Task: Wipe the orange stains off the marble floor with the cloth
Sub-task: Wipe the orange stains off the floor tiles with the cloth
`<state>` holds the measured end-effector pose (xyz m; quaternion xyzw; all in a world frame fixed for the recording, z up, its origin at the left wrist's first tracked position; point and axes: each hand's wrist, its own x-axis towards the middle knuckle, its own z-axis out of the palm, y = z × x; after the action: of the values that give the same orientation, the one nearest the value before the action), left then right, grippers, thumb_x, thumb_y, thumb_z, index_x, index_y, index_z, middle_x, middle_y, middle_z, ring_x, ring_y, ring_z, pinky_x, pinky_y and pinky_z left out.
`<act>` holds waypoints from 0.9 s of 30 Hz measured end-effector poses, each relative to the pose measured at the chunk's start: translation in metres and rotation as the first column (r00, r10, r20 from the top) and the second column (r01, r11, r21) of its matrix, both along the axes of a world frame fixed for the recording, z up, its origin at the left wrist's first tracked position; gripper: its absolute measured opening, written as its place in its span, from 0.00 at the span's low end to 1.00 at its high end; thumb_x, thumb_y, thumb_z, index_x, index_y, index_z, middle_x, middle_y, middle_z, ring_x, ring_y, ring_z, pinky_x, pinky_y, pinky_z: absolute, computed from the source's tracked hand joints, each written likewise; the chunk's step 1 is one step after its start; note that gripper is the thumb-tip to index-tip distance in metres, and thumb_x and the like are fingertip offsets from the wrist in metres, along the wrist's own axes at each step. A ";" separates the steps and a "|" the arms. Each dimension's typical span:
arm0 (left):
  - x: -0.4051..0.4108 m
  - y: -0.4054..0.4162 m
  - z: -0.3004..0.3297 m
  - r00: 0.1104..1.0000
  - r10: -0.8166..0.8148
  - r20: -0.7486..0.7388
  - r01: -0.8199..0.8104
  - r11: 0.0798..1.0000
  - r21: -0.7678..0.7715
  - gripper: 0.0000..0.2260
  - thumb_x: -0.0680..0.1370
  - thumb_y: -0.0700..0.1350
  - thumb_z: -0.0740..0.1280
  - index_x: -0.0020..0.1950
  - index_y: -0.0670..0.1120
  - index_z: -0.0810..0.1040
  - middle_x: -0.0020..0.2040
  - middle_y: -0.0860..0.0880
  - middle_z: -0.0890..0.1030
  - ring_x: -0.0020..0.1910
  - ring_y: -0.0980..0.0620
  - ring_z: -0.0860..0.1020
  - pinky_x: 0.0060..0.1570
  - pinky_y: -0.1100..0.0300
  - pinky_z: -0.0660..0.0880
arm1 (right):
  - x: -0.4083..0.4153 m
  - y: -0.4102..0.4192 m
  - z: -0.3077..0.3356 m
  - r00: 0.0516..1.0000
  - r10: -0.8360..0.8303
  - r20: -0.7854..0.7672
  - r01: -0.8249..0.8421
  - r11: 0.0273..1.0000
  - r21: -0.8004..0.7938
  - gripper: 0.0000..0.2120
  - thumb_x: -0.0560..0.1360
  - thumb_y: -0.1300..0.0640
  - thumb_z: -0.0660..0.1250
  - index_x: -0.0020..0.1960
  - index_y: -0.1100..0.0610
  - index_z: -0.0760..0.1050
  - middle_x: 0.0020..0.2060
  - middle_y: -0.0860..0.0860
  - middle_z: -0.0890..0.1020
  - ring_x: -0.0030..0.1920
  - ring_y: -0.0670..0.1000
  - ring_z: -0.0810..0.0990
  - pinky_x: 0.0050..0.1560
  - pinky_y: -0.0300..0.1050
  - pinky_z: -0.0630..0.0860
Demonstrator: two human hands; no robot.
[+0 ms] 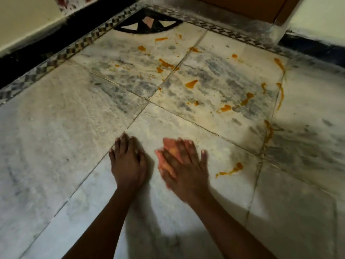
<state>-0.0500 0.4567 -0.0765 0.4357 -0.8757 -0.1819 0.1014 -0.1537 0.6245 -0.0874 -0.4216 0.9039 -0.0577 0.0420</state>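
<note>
Head view shows the left hand (127, 161) flat on the floor (46, 146), fingers straight. Beside it the right hand (183, 165) presses a pink cloth (166, 156) down, fingers spread. The nearest orange stain (231, 171) lies just to the right of this hand; most stains (192, 83) are farther ahead.

A checkered mosaic border (61, 58) edges the tiles along two walls, meeting at a corner inlay (147, 25) of black, white and pink triangles. A black skirting (37, 51) runs beneath the cream wall (28, 17) at left, where red marks (65, 2) show. At top right stands a brown wooden door (242, 6).
</note>
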 end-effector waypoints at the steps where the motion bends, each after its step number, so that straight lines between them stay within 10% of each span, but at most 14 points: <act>1: -0.007 0.006 0.002 1.000 -0.017 -0.021 0.018 1.000 0.022 0.32 0.78 0.54 0.56 0.79 0.40 0.70 0.82 0.38 0.66 0.82 0.35 0.63 0.78 0.34 0.62 | 0.000 0.032 -0.001 1.000 -0.023 -0.002 0.023 1.000 0.009 0.31 0.79 0.28 0.52 0.81 0.29 0.55 0.86 0.48 0.51 0.86 0.59 0.48 0.79 0.74 0.47; 8: -0.056 0.061 -0.001 0.960 -0.277 -0.029 0.278 0.960 0.019 0.31 0.80 0.53 0.53 0.81 0.42 0.68 0.84 0.40 0.63 0.83 0.38 0.60 0.81 0.38 0.57 | -0.090 0.036 0.002 0.835 -0.531 0.147 0.538 0.843 -0.011 0.34 0.77 0.27 0.46 0.82 0.30 0.50 0.86 0.53 0.48 0.85 0.64 0.43 0.80 0.72 0.40; 15: -0.064 0.068 -0.004 0.958 -0.288 0.010 0.288 0.956 -0.063 0.31 0.83 0.56 0.50 0.82 0.42 0.67 0.84 0.39 0.62 0.83 0.38 0.61 0.80 0.38 0.60 | -0.054 0.132 -0.004 0.997 0.010 0.079 -0.008 1.000 -0.030 0.30 0.80 0.26 0.48 0.81 0.27 0.50 0.86 0.43 0.46 0.86 0.57 0.44 0.78 0.75 0.47; 18: -0.062 0.070 -0.009 0.956 -0.291 0.039 0.293 0.951 -0.100 0.29 0.85 0.56 0.50 0.83 0.44 0.64 0.85 0.41 0.60 0.85 0.40 0.58 0.82 0.41 0.58 | -0.108 0.156 -0.011 0.769 -0.132 0.626 0.392 0.870 -0.298 0.33 0.79 0.26 0.49 0.83 0.32 0.52 0.86 0.49 0.44 0.85 0.62 0.41 0.79 0.73 0.40; 21: -0.065 0.071 -0.012 0.960 -0.276 0.054 0.280 0.955 -0.098 0.29 0.84 0.55 0.51 0.83 0.43 0.64 0.85 0.40 0.61 0.85 0.40 0.58 0.81 0.40 0.57 | -0.138 0.112 -0.007 0.643 -0.703 0.304 0.752 0.655 -0.074 0.34 0.78 0.28 0.46 0.83 0.33 0.53 0.86 0.56 0.48 0.84 0.67 0.43 0.79 0.74 0.42; 24: -0.065 0.069 -0.009 0.961 -0.270 0.051 0.274 0.957 -0.094 0.30 0.84 0.56 0.50 0.83 0.44 0.65 0.85 0.40 0.61 0.84 0.40 0.59 0.81 0.40 0.58 | -0.103 0.075 -0.005 0.929 -0.361 0.086 0.365 0.930 -0.047 0.32 0.80 0.30 0.47 0.83 0.32 0.50 0.86 0.53 0.45 0.85 0.66 0.40 0.80 0.73 0.41; 27: -0.065 0.070 -0.007 0.961 -0.275 0.044 0.278 0.955 -0.100 0.31 0.83 0.57 0.50 0.83 0.43 0.66 0.84 0.39 0.63 0.83 0.38 0.61 0.79 0.38 0.60 | -0.062 0.109 -0.004 0.999 -0.027 -0.020 0.027 1.000 0.002 0.31 0.81 0.29 0.49 0.82 0.30 0.49 0.86 0.46 0.44 0.85 0.58 0.40 0.80 0.73 0.43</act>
<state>-0.1150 0.5266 -0.0833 0.3058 -0.9377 -0.1413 0.0849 -0.2157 0.7335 -0.0910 -0.4099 0.9100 -0.0531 0.0328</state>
